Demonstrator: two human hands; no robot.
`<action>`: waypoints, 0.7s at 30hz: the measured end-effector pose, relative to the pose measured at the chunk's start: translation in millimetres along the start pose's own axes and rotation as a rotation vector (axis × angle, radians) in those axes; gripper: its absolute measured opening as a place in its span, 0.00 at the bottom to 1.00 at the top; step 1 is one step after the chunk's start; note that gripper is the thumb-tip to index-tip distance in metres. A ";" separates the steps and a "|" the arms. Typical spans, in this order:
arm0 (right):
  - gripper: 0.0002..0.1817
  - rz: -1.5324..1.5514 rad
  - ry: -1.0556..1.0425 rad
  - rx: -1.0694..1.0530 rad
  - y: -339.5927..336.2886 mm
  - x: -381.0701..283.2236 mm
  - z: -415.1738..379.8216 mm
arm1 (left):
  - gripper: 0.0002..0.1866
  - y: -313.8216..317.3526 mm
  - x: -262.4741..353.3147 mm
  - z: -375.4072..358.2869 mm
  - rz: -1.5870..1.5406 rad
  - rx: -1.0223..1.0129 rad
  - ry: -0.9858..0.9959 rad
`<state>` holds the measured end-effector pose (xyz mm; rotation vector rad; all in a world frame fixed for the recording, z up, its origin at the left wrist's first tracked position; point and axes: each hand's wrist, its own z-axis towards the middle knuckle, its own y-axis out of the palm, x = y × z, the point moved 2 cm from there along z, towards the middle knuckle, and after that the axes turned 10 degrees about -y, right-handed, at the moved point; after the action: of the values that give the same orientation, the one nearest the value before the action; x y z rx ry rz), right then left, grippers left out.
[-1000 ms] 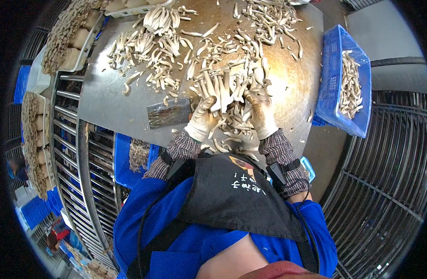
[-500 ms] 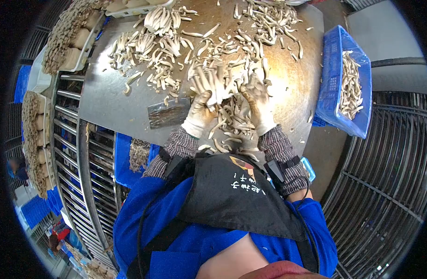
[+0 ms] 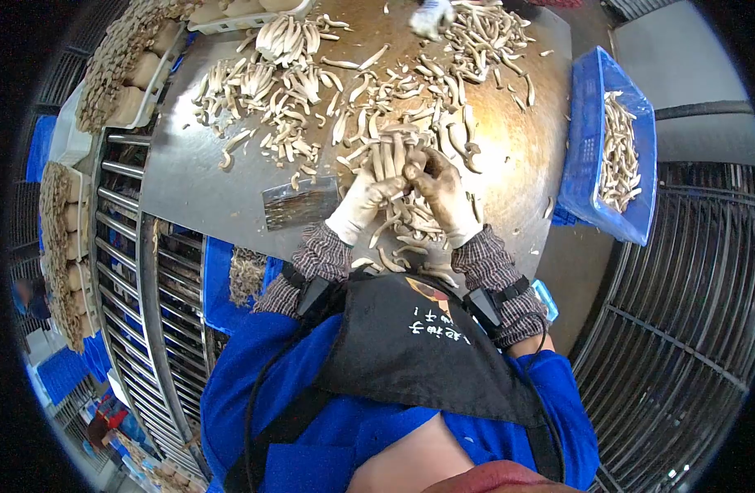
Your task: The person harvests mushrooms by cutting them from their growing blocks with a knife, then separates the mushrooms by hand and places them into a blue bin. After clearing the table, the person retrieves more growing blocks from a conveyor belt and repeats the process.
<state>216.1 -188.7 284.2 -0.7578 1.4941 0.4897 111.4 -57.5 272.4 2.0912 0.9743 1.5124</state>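
Note:
Gloved, my left hand [image 3: 366, 199] is wrapped round the lower part of a mushroom cluster [image 3: 389, 158], whose stems point away from me. My right hand [image 3: 440, 191], in a stained glove, has its fingers closed at the cluster's right side. Loose mushrooms [image 3: 417, 215] lie on the metal table [image 3: 509, 189] beneath and between the hands. More mushrooms [image 3: 291, 131] are spread beyond them, with a clump [image 3: 287, 39] at the far left. A dark, flat rectangular piece [image 3: 299, 204] lies left of my left hand.
A blue basket [image 3: 585, 135] of mushrooms stands at the table's right side. Trays of mushroom bottles [image 3: 139, 78] are at the left, by metal rails [image 3: 147, 287]. Another person's gloved hand [image 3: 432, 18] is at the far edge. A blue bin [image 3: 217, 283] sits below the table's left edge.
My hands have come closer together around the cluster, and my right hand has moved left onto it. Another person's gloved hand has appeared at the far edge.

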 end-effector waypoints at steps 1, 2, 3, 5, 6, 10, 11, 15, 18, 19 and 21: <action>0.24 0.087 0.046 0.083 2.2 1.4 -3.4 | 0.37 -15.7 -8.6 7.3 0.063 0.030 0.015; 0.26 0.270 0.079 0.089 2.5 3.4 -3.1 | 0.40 -31.7 -17.9 17.6 0.128 0.060 0.035; 0.26 0.269 0.073 0.088 1.0 8.5 -3.4 | 0.40 -37.0 -19.1 21.4 0.130 0.057 0.040; 0.28 0.327 0.031 0.180 -2.3 21.3 -11.0 | 0.45 -48.1 -22.2 21.0 0.225 0.264 0.097; 0.28 0.327 0.033 0.179 3.1 0.7 -11.1 | 0.45 -39.9 -25.0 21.2 0.224 0.266 0.096; 0.20 0.311 0.017 0.064 9.8 -1.8 -9.8 | 0.46 -15.8 -29.4 16.6 0.641 0.216 0.166; 0.19 0.296 0.043 0.073 2.5 26.7 -7.2 | 0.43 -20.3 -34.3 25.3 0.196 -0.106 0.204; 0.19 0.187 -0.023 0.148 -9.8 19.4 -8.8 | 0.30 -31.6 -10.4 19.4 0.061 0.215 -0.100; 0.17 0.231 0.111 0.165 -5.3 37.2 -0.5 | 0.38 -15.2 -16.2 26.5 0.574 0.273 0.064; 0.14 0.202 0.033 0.236 1.1 33.1 -1.1 | 0.41 -17.0 -21.8 31.6 0.669 0.199 0.260; 0.11 0.289 0.036 0.253 0.7 17.7 2.3 | 0.40 -13.3 -21.6 36.3 0.413 0.212 0.188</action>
<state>218.1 -189.5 266.5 -0.3554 1.6710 0.4917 137.2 -60.7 236.7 2.4487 0.8297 1.9073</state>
